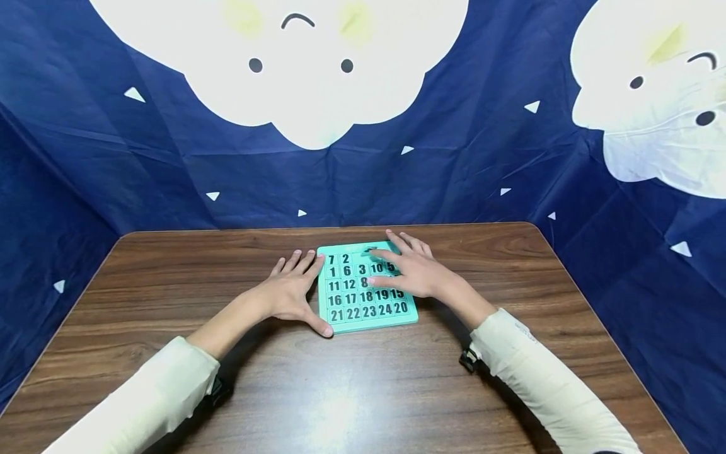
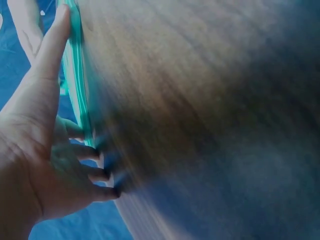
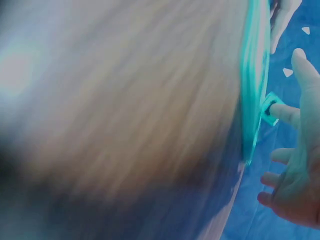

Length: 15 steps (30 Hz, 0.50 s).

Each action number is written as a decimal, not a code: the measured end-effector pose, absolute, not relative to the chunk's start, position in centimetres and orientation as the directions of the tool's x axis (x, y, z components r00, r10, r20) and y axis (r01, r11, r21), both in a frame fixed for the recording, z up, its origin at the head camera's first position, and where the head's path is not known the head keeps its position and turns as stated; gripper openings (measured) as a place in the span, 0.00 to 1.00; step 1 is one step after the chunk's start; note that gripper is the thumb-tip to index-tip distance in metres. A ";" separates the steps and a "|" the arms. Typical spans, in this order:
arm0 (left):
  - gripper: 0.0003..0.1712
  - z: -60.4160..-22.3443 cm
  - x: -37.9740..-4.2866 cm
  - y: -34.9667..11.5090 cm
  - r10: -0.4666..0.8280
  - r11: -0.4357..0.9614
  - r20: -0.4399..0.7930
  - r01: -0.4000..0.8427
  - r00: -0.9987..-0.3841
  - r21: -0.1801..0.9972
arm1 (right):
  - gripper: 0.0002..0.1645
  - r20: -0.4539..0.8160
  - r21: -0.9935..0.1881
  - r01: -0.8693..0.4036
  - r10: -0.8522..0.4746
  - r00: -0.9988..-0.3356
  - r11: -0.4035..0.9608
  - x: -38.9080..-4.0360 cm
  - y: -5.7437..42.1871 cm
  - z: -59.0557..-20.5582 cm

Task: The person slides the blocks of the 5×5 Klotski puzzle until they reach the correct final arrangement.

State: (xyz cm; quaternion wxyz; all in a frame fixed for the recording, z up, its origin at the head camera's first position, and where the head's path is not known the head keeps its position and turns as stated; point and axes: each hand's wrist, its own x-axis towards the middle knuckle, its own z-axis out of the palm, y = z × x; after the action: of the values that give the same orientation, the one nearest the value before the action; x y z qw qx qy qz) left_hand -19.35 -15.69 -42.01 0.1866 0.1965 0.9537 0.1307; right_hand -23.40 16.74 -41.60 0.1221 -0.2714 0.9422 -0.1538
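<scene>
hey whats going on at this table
A person is handling a teal sliding number puzzle on a wooden table. The left hand is spread along its left edge, thumb at the near corner. The right hand is over it, index finger at a top-row tile that looks tipped up. The numbers are out of order: 20 follows 24.

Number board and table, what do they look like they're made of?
Board: probably plastic with a smooth finish, judging by its uniform turquoise color and clean edges. Table: wood or wood-look laminate with a sheen; it shows streaked brown grain and a bright glare, though I can't tell which.
</scene>
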 end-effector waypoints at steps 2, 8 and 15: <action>1.01 -42.0 -19.3 -15.7 0.421 0.891 -0.315 0.322 -0.851 0.320 | 0.49 -0.152 -0.360 -0.481 -0.559 -0.815 0.800 -23.5 16.0 -41.6; 1.00 -42.0 -19.3 -15.4 0.424 0.891 -0.328 0.324 -0.844 0.319 | 0.44 -0.135 -0.374 -0.470 -0.548 -0.825 0.799 -24.2 15.2 -41.6; 1.00 -41.7 -19.2 -15.6 0.420 0.894 -0.334 0.320 -0.844 0.314 | 0.25 0.001 -0.429 -0.446 -0.493 -0.870 0.786 -25.7 14.5 -41.6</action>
State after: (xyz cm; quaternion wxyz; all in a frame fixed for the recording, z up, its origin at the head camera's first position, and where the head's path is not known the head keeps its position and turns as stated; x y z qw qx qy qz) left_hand -19.22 -15.59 -41.71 0.2008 0.1943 0.9521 0.1240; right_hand -25.65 14.46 -41.58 0.0555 -0.2489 0.9432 -0.2128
